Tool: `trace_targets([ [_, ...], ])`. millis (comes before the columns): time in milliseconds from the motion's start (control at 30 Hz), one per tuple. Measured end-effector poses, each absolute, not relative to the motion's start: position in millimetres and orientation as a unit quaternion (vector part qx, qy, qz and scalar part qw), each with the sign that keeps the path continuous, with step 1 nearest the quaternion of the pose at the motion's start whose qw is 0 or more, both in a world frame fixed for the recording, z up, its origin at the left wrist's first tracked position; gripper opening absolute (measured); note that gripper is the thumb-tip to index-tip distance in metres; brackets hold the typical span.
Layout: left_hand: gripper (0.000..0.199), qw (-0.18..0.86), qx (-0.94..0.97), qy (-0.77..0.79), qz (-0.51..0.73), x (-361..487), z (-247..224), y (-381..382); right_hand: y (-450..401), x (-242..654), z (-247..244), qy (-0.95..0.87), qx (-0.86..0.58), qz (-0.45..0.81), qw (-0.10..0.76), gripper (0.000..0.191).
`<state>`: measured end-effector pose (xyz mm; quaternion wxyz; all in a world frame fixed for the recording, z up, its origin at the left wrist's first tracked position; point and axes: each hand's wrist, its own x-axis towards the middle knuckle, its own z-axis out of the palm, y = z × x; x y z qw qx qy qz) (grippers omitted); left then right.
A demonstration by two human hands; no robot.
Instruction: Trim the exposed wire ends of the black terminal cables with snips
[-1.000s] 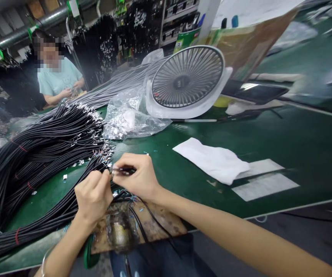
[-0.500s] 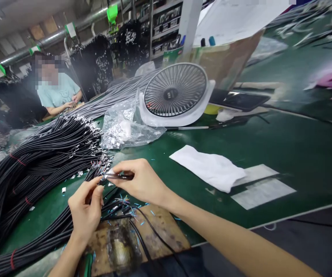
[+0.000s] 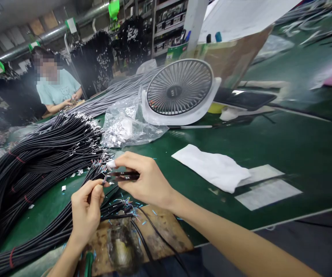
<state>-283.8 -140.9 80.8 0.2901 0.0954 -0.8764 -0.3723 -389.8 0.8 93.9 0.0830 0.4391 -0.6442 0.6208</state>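
Note:
My left hand (image 3: 85,209) pinches the end of a black cable (image 3: 104,181) between thumb and forefinger, with short thin coloured wires sticking out of it. My right hand (image 3: 147,179) is closed round dark tweezers (image 3: 127,176). Their two arms stand a little apart, the tips just to the right of the wires; I cannot tell whether they touch. White covering shows on a right fingertip. Close behind both hands lie the stripped ends of a big bundle of black cables (image 3: 45,154). Under them is a stained wooden board (image 3: 168,227) with loose cables and blue wire scraps.
A round fan (image 3: 180,86) stands behind my hands beside a clear plastic bag (image 3: 128,130) of small parts. White cloth (image 3: 209,167) lies to the right, a phone (image 3: 243,99) further back. A green handle (image 3: 88,264) sticks up near the board. A co-worker (image 3: 58,90) sits at the far left.
The tweezers have drawn back slightly from my left fingertips and their arms have spread. My right hand is a bit higher and further right. The cable end stays in my left hand.

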Motion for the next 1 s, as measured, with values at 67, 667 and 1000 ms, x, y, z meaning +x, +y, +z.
trace_targets([
  [67,0.026,0.283,0.096,-0.876,-0.379,-284,79,-141,1,-389,95,-0.649,0.43,0.621,0.092,0.008],
  [667,0.016,0.278,0.068,-0.896,-0.339,-283,79,-137,0,-382,94,-0.661,0.422,0.621,0.006,0.013],
  [1000,0.021,0.34,0.095,-0.856,-0.378,-284,79,-132,-3,-381,88,-0.63,0.471,0.615,0.049,0.009],
])
